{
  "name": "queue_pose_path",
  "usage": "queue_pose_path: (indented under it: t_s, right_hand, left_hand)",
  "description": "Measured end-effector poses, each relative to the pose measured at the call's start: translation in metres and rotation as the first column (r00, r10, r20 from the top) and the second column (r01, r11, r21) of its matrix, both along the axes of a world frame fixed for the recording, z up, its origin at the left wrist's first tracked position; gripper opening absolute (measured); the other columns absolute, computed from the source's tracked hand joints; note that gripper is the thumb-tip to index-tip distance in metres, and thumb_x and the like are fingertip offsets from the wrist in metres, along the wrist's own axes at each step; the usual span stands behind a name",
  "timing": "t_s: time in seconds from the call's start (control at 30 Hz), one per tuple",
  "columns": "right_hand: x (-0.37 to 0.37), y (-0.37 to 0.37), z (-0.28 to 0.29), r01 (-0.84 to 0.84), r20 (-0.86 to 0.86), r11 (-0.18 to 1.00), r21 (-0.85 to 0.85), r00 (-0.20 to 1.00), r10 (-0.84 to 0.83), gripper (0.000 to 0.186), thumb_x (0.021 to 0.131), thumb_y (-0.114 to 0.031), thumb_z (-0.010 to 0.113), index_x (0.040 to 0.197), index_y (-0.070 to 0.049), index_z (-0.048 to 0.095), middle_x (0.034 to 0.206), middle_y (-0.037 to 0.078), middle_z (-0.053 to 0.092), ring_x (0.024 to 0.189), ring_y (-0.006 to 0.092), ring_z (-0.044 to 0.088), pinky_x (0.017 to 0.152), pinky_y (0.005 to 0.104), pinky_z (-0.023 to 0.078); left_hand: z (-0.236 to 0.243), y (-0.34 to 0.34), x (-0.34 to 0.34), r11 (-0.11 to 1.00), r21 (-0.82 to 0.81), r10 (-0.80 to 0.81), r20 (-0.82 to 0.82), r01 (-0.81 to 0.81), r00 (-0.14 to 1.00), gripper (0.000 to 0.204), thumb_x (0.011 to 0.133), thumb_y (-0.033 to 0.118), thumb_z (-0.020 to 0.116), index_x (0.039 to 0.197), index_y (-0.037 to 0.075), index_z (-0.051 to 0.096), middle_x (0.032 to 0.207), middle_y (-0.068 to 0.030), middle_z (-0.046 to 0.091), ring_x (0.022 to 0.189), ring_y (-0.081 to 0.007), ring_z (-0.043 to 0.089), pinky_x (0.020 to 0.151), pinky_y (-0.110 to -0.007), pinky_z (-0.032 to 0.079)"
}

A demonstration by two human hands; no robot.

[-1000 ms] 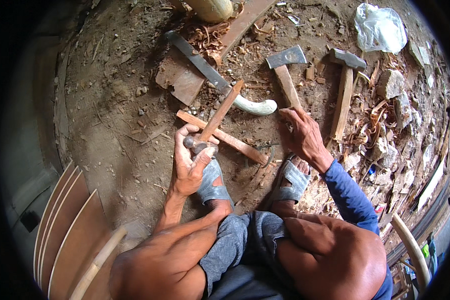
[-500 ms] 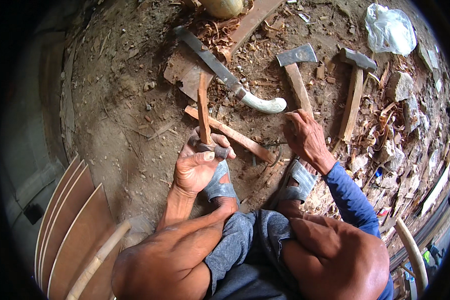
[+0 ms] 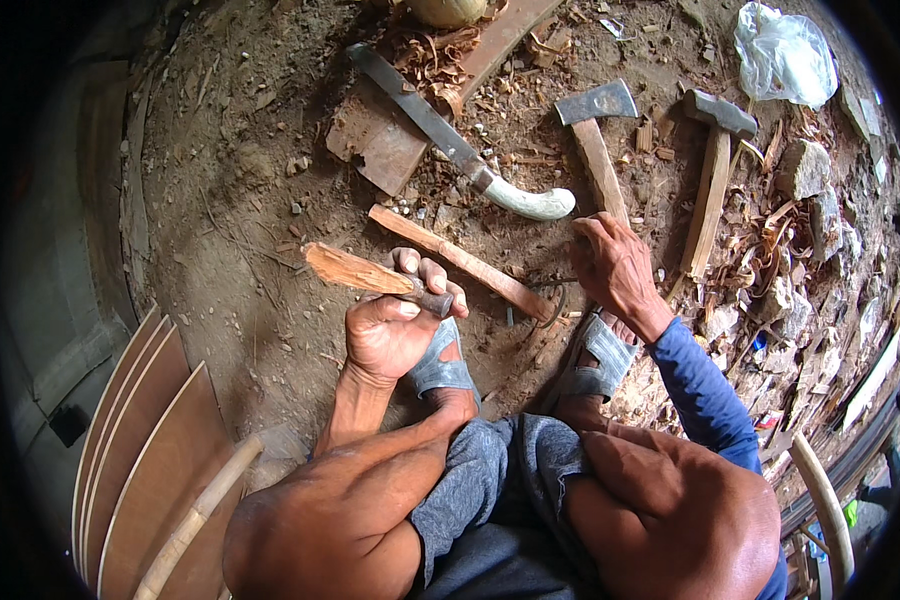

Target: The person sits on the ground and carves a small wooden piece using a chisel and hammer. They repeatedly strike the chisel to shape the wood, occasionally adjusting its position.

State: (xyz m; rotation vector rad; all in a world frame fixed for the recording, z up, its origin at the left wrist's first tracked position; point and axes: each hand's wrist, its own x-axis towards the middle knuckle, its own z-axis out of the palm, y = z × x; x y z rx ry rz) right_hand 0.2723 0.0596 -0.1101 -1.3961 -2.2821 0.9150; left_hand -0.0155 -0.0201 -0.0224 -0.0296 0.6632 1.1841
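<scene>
My left hand is closed around a small hammer head with a short, splintered wooden handle stub sticking out to the left. In front of my feet lies a longer wooden handle, slanting across the dirt. Curled in at the fingers, my right hand hangs by the lower end of the axe handle; whatever may be in it is hidden. A thin dark curved piece shows near the long handle's lower end. Beyond it lies a machete with a pale grip.
A sledgehammer lies right of the axe. Curled shavings and a flat board are at the far side, with a clear plastic bag at far right. Stones and debris cover the right; curved wooden panels stand at left.
The wooden stub in my left hand has swung from upright to lying leftward, showing its splintered face, as the hammer head turned. My right hand has barely moved.
</scene>
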Motion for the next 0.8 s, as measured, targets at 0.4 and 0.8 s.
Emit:
queue_pose_path:
  t_s: [0.4, 0.8]
  right_hand:
    - [0.001, 0.002, -0.004, -0.010, 0.000, 1.000, -0.009, 1.000, 0.010, 0.027, 0.084, -0.015, 0.069, 0.108, -0.004, 0.063, 0.096, 0.015, 0.060, 0.091, 0.0362, 0.063, 0.076, 0.0463, 0.052]
    - [-0.022, 0.017, 0.007, 0.054, -0.169, 0.997, 0.060, 0.985, -0.043, 0.026, 0.087, -0.013, 0.070, 0.109, -0.001, 0.063, 0.096, 0.016, 0.060, 0.090, 0.0357, 0.062, 0.077, 0.0451, 0.051]
  left_hand:
    - [0.001, 0.002, -0.001, 0.999, -0.038, -0.023, -0.367, 0.010, 0.930, 0.039, 0.079, 0.010, 0.071, 0.113, 0.006, 0.052, 0.105, -0.0135, 0.061, 0.100, -0.0351, 0.065, 0.090, -0.046, 0.055]
    - [-0.018, 0.003, -0.020, 0.987, 0.002, 0.030, -0.985, 0.164, -0.168, 0.040, 0.096, 0.019, 0.070, 0.125, 0.000, 0.049, 0.099, -0.0096, 0.058, 0.087, -0.0179, 0.057, 0.077, -0.034, 0.050]
